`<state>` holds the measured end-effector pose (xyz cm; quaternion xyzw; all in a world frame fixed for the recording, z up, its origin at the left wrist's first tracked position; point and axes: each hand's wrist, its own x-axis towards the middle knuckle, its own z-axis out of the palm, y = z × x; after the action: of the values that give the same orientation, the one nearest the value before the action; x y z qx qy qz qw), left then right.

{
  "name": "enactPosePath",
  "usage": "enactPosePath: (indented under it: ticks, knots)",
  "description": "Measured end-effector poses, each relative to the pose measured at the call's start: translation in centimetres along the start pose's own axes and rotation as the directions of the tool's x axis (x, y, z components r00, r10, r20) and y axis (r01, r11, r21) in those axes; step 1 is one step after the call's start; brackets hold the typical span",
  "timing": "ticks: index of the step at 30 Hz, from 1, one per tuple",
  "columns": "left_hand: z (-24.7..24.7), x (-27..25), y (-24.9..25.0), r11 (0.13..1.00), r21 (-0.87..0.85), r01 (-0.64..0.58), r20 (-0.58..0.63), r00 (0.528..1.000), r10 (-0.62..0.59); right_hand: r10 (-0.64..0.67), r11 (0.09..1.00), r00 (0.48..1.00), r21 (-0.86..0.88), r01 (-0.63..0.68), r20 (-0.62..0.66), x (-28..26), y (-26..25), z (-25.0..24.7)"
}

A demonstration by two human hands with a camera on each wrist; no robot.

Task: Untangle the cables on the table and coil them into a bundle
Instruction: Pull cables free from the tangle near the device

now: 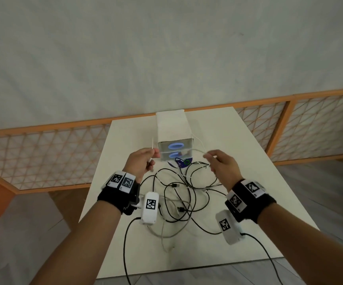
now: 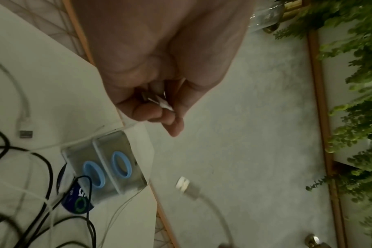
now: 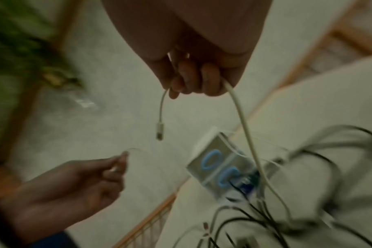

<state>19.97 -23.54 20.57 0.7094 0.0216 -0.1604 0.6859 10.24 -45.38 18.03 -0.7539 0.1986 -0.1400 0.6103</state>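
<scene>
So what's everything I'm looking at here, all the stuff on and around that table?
table: one, white, centre, in front of the person.
black cables: several, count unclear, tangled mid-table.
white cables: a few, count unclear, mixed into the tangle; one lifted between both hands.
box: one, white, clear front with two blue rings, far middle of table.
blue round item: one, dark blue, just in front of the box, partly hidden.
lattice fence: orange frame, behind and beside the table.
green plants: beyond the fence, left wrist view.
wrist cameras: two, white, with black straps and printed markers.
left hand: pinches a thin white cable.
right hand: fingers curled round a white cable.
</scene>
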Motion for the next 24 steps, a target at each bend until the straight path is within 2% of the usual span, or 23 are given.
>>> enactPosePath:
  ticks: [3, 5, 7, 9, 12, 14, 15, 16, 17, 19, 22, 24]
  knots:
    - [0.3, -0.3, 0.2, 0.999, -0.049, -0.001, 0.073, 0.997, 0.005, -0.131, 0.991, 0.964, 0.023, 0.129, 0.230, -1.0, -3.8, 1.0]
    - [0.7, -0.9, 0.6, 0.992, -0.120, 0.038, 0.174, 0.985, -0.016, -0.183, 0.977, 0.930, -0.043, 0.208, 0.319, -1.2, -4.8, 1.8]
    - [1.3, -1.8, 0.9, 0.988, -0.132, 0.083, 0.284, 0.958, -0.043, -0.215, 0.957, 0.921, -0.119, 0.266, 0.326, -0.8, -5.3, 2.3]
    - [2.2, -2.8, 1.1, 0.992, -0.080, 0.093, 0.334, 0.941, -0.061, -0.265, 0.922, 0.917, -0.198, 0.332, 0.298, -0.2, -5.5, 2.4]
    - [3.2, -3.4, 1.0, 0.998, 0.000, 0.070, 0.297, 0.953, -0.067, -0.323, 0.858, 0.897, -0.308, 0.412, 0.301, 0.7, -5.7, 2.2]
    - [3.3, -3.5, 1.2, 0.998, 0.057, 0.036, 0.300, 0.952, -0.051, -0.343, 0.795, 0.854, -0.364, 0.486, 0.392, 1.7, -5.3, 2.0]
    - [3.3, -3.6, 1.3, 0.997, 0.077, 0.023, 0.324, 0.945, -0.047, -0.332, 0.756, 0.830, -0.399, 0.519, 0.449, 2.2, -5.2, 2.0]
    - [3.2, -3.7, 1.6, 0.997, 0.082, 0.011, 0.353, 0.935, -0.039, -0.301, 0.761, 0.809, -0.384, 0.523, 0.505, 2.6, -5.1, 1.9]
    - [3.0, -3.8, 2.1, 0.998, 0.064, -0.004, 0.380, 0.925, -0.020, -0.239, 0.813, 0.793, -0.331, 0.479, 0.560, 2.6, -5.0, 1.9]
    - [2.7, -4.0, 3.8, 0.998, -0.060, -0.028, 0.410, 0.911, 0.050, -0.094, 0.928, 0.768, -0.224, 0.298, 0.634, 2.2, -4.0, 2.3]
    - [1.7, -4.3, 7.5, 0.933, -0.357, -0.034, 0.388, 0.904, 0.181, 0.075, 0.948, 0.814, -0.295, 0.122, 0.576, 1.7, 1.0, 2.8]
    - [0.9, -4.5, 9.3, 0.868, -0.492, -0.065, 0.342, 0.903, 0.261, 0.253, 0.858, 0.818, -0.511, 0.058, 0.517, 1.7, 5.0, 2.8]
